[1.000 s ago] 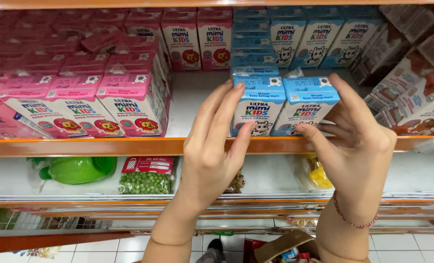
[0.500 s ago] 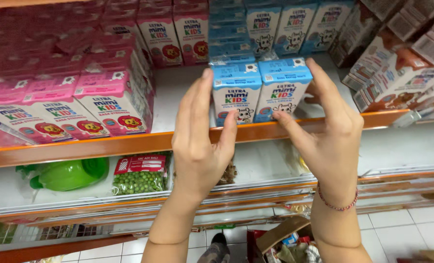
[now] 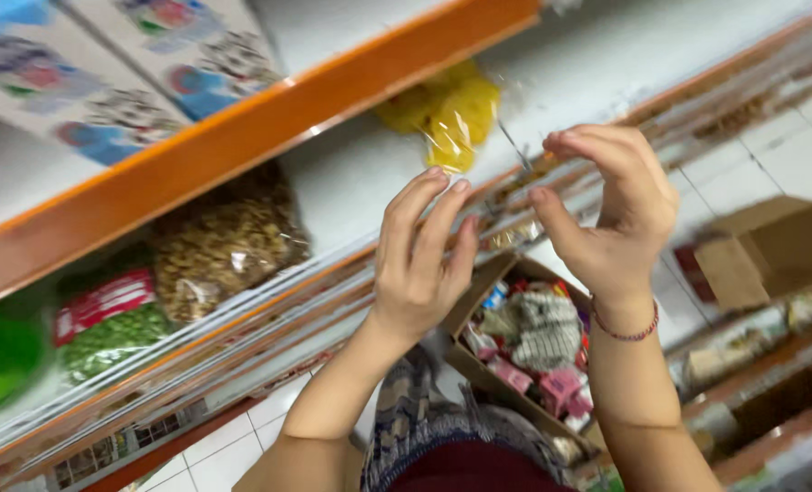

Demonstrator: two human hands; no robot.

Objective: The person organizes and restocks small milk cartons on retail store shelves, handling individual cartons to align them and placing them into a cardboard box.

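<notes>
My left hand [image 3: 420,264] is raised in front of the lower shelf with its fingers straight, apart and empty. My right hand [image 3: 616,214] hangs beside it, fingers curled loosely, holding nothing; a red bead bracelet [image 3: 625,330] sits on its wrist. Blue and white drink cartons [image 3: 142,64] stand on the upper shelf at the top left, well away from both hands. A clear bag of yellow goods [image 3: 442,114] lies on the shelf just behind my fingertips.
An orange shelf edge [image 3: 242,137] runs diagonally across the top. Below it lie a bag of brown grain [image 3: 228,246], a bag of green peas [image 3: 105,333] and a green plastic item [image 3: 0,360]. An open cardboard box [image 3: 465,364] of small packs sits on the tiled floor, another box [image 3: 770,246] to the right.
Both hands have let go of the two blue cartons on the upper shelf and dropped lower, empty. The view has swung down and tilted toward the lower shelf and floor.
</notes>
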